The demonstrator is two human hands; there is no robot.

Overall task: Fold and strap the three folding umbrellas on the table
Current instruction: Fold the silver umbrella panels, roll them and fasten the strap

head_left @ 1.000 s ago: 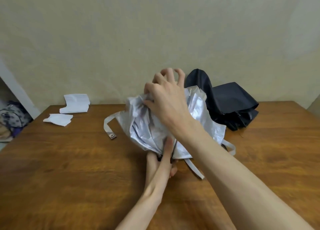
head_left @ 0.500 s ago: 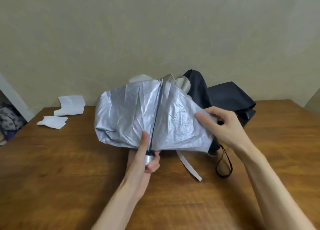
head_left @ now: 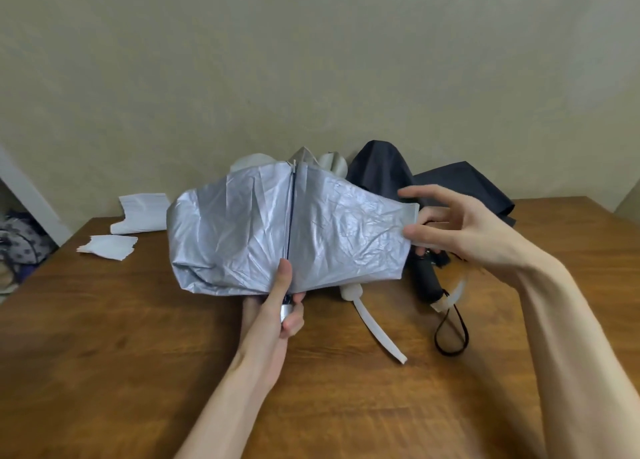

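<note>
Three umbrellas showed at the wooden table (head_left: pixel 104 354); the silver umbrella (head_left: pixel 242 230) was held up above the tabletop near its middle, its crumpled canopy spread to either side of a dark rib; the left hand (head_left: pixel 277 313) gripped its base from below, fingers curled round the shiny stub and thumb laid upward along the rib; the right hand (head_left: pixel 460 230) pinched the canopy's right hem between thumb and the lower fingers, the index finger held loosely apart above; behind the canopy a pale umbrella (head_left: pixel 332 162) was mostly hidden, and a white strap (head_left: pixel 381 330) trailed on the wood below the canopy; the black umbrella (head_left: pixel 460 185) lay heaped at the back right against the wall, its dark handle (head_left: pixel 427 282) pointing toward the person with a cord loop (head_left: pixel 437 334) on the table; two stacks of white paper (head_left: pixel 142 213) rested at the far left corner.
</note>
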